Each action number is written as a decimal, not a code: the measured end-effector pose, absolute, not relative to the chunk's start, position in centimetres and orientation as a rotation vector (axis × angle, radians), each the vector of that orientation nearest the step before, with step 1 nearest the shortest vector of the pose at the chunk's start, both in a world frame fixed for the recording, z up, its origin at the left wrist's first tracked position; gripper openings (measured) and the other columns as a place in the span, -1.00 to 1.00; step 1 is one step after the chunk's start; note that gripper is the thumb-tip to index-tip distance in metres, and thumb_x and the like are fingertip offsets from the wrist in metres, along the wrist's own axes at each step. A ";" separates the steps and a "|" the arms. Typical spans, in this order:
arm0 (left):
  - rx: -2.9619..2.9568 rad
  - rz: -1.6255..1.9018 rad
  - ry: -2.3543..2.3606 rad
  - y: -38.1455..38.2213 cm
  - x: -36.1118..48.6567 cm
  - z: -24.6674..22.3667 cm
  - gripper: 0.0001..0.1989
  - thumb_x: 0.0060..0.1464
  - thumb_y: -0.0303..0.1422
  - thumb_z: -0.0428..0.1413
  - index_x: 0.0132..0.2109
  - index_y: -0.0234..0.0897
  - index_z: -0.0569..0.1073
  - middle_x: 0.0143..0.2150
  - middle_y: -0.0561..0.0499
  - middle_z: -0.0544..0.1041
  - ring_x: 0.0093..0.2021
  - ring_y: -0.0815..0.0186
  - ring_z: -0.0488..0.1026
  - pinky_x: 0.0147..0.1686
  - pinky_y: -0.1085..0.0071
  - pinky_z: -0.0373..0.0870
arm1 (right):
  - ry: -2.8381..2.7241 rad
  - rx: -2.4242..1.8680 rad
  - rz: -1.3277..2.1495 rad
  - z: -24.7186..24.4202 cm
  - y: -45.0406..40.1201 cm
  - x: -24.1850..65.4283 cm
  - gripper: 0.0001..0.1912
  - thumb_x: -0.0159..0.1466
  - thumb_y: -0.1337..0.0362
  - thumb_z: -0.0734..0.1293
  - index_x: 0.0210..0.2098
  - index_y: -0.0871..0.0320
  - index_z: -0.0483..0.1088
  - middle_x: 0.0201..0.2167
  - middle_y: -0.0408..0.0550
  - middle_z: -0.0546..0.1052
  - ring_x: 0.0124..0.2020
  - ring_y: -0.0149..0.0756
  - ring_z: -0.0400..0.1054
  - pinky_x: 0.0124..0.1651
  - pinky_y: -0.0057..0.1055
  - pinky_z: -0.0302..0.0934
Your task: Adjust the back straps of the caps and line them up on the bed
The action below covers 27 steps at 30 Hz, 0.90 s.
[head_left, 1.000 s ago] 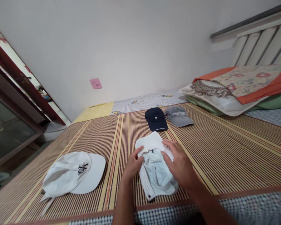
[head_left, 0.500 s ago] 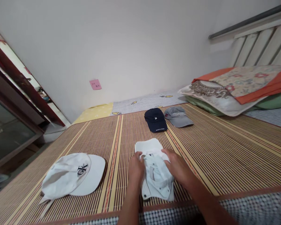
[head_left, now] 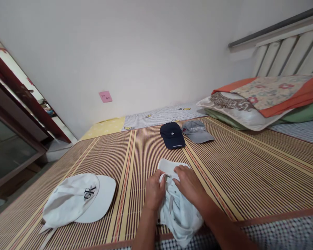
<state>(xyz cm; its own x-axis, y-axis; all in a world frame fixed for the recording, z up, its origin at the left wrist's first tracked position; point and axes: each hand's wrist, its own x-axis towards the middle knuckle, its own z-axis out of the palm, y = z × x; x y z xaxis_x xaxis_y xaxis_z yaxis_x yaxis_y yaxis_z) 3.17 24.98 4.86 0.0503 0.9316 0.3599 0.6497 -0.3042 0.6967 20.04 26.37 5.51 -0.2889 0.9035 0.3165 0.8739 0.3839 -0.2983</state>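
A pale, whitish-blue baseball cap (head_left: pixel 181 222) lies crumpled on the striped mat close in front of me, its brim pointing away and its inside partly showing. My left hand (head_left: pixel 155 189) pinches the cap's left edge near the brim. On the other side, my right hand (head_left: pixel 189 182) grips the band beside the brim with bent fingers. To the left rests a white cap (head_left: pixel 71 199) with dark "CK" lettering, brim to the right. Beyond my hands sit a navy cap (head_left: pixel 172 135) and a grey cap (head_left: pixel 197 131), side by side and touching.
The striped mat (head_left: pixel 143 146) covers the bed, with checked cloth (head_left: pixel 284 231) along the near edge. Pillows (head_left: pixel 240 104) with an orange floral cover are stacked at the right, below a radiator (head_left: pixel 289 52). A white wall (head_left: pixel 151 52) stands behind; a doorway is at left.
The cap in my hands has shifted a little right and nearer, and its crown is more bunched. My right hand has moved inward along the band. The view has shifted slightly.
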 end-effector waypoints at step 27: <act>1.956 1.091 1.649 24.9 3.2 4.6 -0.80 0.27 -0.39 0.01 -0.29 -0.24 0.50 -0.43 0.03 0.56 -0.42 0.28 0.48 -0.36 0.42 0.20 | -2.367 -1.650 0.204 5.9 26.6 20.2 -0.67 0.26 0.58 0.16 -0.15 0.27 0.50 -0.06 0.22 0.59 0.02 0.02 0.44 0.06 -0.16 0.19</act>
